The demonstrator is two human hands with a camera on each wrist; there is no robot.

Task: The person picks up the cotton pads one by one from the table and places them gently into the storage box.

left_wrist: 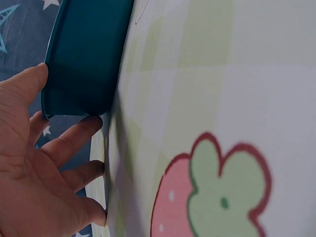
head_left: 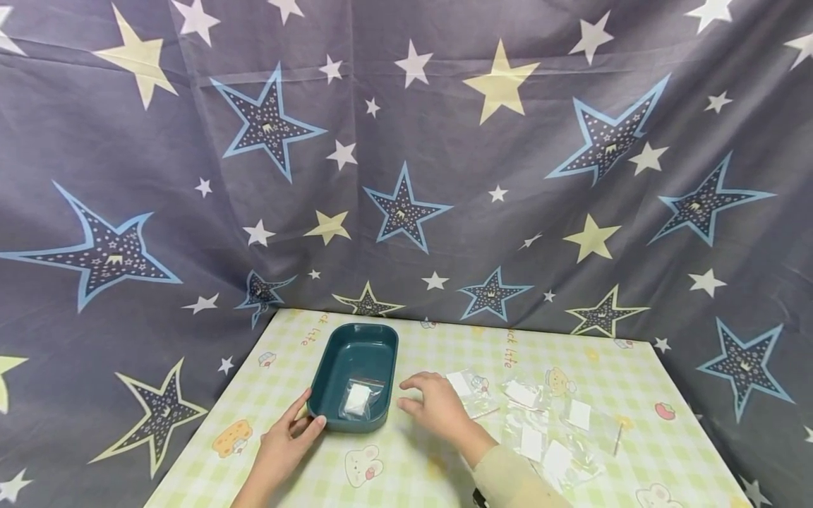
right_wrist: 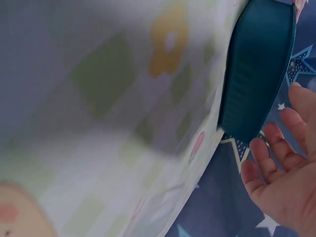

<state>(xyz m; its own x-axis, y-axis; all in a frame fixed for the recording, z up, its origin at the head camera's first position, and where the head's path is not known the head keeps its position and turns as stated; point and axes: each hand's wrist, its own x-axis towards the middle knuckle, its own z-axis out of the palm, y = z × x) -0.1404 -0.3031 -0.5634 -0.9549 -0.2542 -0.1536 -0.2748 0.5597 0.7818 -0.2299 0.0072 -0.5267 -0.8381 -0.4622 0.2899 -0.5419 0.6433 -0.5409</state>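
A deep teal rectangular tray (head_left: 351,351) with rounded corners stands on the table. Inside its near end lies a clear plastic bag (head_left: 357,400) with a white piece in it. My left hand (head_left: 284,444) holds the tray's near left corner, thumb on one side and fingers on the other. The left wrist view shows the thumb (left_wrist: 37,81) against the rim. Just right of the tray, my right hand (head_left: 438,408) hovers with loosely bent fingers and touches nothing that I can see. In the right wrist view its fingers (right_wrist: 281,148) are spread, apart from the tray.
Several clear bags with white cards (head_left: 532,442) lie on the table right of my right hand, some overlapping. A thin stick-like item (head_left: 617,439) sits at their right. The table wears a green checked cloth (head_left: 254,395); a star-patterned curtain (head_left: 444,233) hangs behind.
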